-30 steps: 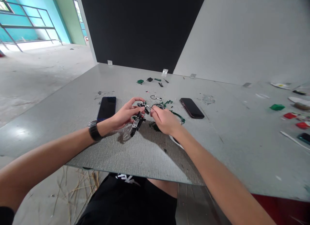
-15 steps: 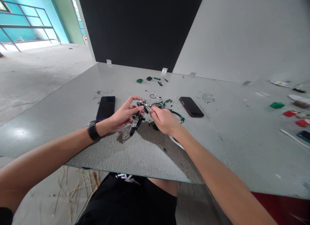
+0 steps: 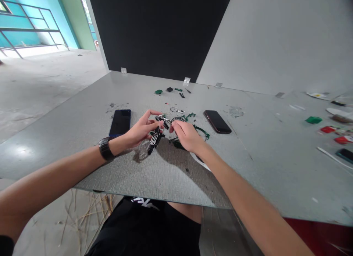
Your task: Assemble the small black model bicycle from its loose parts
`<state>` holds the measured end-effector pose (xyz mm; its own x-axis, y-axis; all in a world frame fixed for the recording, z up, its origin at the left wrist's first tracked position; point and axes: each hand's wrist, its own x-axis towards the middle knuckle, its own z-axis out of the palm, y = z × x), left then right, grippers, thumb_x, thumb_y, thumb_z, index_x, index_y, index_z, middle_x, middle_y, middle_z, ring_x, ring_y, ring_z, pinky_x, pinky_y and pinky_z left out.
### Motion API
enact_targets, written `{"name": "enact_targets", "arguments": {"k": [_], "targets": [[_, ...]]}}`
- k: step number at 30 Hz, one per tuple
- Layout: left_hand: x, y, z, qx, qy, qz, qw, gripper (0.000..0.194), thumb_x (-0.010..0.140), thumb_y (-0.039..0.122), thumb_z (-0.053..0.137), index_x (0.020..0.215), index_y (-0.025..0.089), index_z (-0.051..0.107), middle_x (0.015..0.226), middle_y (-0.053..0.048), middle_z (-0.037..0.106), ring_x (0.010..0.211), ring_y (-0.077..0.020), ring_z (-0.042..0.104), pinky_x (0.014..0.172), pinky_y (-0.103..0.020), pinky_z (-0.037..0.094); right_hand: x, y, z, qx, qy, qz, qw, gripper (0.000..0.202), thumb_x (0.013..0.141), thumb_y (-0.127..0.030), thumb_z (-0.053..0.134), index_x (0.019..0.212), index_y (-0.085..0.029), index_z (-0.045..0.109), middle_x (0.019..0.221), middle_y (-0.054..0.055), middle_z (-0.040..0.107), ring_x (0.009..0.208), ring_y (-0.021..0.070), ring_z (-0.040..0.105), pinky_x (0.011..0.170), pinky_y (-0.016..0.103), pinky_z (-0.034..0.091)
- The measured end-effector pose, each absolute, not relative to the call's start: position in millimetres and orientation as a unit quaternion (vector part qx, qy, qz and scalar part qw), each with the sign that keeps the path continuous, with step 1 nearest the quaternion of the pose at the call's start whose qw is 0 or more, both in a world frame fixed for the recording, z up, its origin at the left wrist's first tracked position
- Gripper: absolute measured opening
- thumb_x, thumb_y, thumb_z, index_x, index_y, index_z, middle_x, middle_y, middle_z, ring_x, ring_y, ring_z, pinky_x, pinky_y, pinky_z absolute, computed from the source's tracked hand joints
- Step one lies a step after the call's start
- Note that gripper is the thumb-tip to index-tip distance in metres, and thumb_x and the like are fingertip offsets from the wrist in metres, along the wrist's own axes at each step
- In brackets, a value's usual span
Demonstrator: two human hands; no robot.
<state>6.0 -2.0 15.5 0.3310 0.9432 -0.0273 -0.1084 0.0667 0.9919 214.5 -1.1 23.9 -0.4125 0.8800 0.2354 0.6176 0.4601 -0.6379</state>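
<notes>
My left hand (image 3: 142, 129) is closed around a small model bicycle (image 3: 154, 139), black with a silver rack, tilted just above the table with its rear end pointing toward me. Thumb and fingers grip it near its upper end. My right hand (image 3: 186, 135) pinches a thin silver piece (image 3: 167, 120) that reaches to the bicycle's upper end; its exact kind is too small to make out. Beyond and beside the right hand lie a small black wheel (image 3: 178, 119), green frame parts (image 3: 190, 116) and a curved green piece (image 3: 203, 131), partly hidden by that hand.
Phones lie at left (image 3: 120, 122) and right (image 3: 217, 121). Behind are a silver part with a ring (image 3: 176, 110), a green block (image 3: 158, 92) and a black block (image 3: 169, 89). Red packets (image 3: 328, 129) and another green block (image 3: 313, 119) sit far right. The table's front edge (image 3: 154, 198) is near my lap.
My right hand's fingers have shifted slightly at the silver piece. The left hand and the bicycle stay almost where they were.
</notes>
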Motion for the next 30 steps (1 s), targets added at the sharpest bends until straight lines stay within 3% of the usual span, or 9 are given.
{"name": "enact_targets", "arguments": {"k": [10,18,30], "targets": [[6.8,-5.3,16.9,0.528,0.391,0.443,0.609,0.032,0.095,0.032,0.068,0.119,0.024,0.05,0.094,-0.004,0.071,0.069,-0.0093,0.066,0.039,-0.011,0.027,209.6,-4.3,18.2,-0.459,-0.806,0.204,0.312,0.034,0.106,-0.038,0.036,0.087,-0.021,0.059,0.061,-0.003,0.048,0.054,0.0144,0.04,0.06,0.029,0.029],[10.7,-9.1,23.0,0.522,0.415,0.44,0.601,0.026,0.097,0.029,0.065,0.116,0.024,0.048,0.088,-0.001,0.069,0.058,-0.006,0.059,0.038,-0.012,0.027,209.2,-8.3,13.5,-0.454,-0.841,0.087,0.282,0.03,0.107,-0.038,0.029,0.098,-0.022,0.053,0.082,0.006,0.062,0.072,0.0207,0.054,0.069,0.031,0.032],[12.9,-12.1,27.6,0.519,0.417,0.443,0.601,0.024,0.097,0.025,0.065,0.116,0.024,0.052,0.082,0.001,0.067,0.05,-0.004,0.052,0.039,-0.013,0.026,202.5,-4.9,12.9,-0.467,-0.795,0.146,0.36,0.027,0.105,-0.039,0.039,0.084,-0.023,0.046,0.072,0.001,0.056,0.066,0.0174,0.049,0.067,0.031,0.034]]}}
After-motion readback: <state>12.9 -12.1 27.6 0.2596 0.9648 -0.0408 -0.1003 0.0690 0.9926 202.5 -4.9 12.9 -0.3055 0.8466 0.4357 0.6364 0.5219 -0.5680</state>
